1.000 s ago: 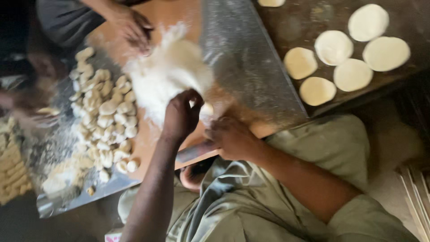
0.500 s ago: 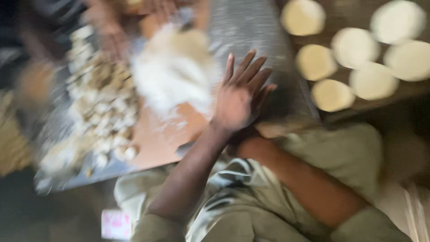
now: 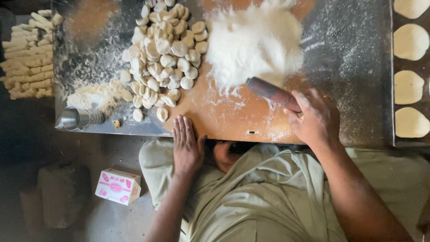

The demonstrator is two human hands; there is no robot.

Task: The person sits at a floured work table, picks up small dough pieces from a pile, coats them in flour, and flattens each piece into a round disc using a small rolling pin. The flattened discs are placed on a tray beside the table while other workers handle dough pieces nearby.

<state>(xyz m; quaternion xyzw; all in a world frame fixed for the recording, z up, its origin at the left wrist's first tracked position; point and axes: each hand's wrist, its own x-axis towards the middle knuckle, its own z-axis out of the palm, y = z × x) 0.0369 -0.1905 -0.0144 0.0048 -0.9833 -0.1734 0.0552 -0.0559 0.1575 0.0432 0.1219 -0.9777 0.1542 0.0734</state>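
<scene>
My right hand [image 3: 313, 117] grips the end of a dark rolling pin [image 3: 268, 91] whose far end pokes into a heap of white flour [image 3: 255, 40] on the round wooden board [image 3: 215, 117]. My left hand [image 3: 186, 145] lies flat, fingers together, at the board's near edge and on my knee, holding nothing. A pile of several small dough pieces [image 3: 163, 58] sits on the board just beyond the left hand, to the left of the flour.
A metal sheet [image 3: 354, 58] lies under the board. Flattened dough rounds [image 3: 408, 86] line the right edge. Dough sticks [image 3: 27, 67] are stacked far left. A small metal cup [image 3: 78, 118] lies at the sheet's near-left corner; a pink-and-white carton [image 3: 117, 186] is on the floor.
The view has swung and steadied. My left hand dropped from above the flour to the board's near edge. My right hand now holds the rolling pin. Another person's hand at the far side is gone.
</scene>
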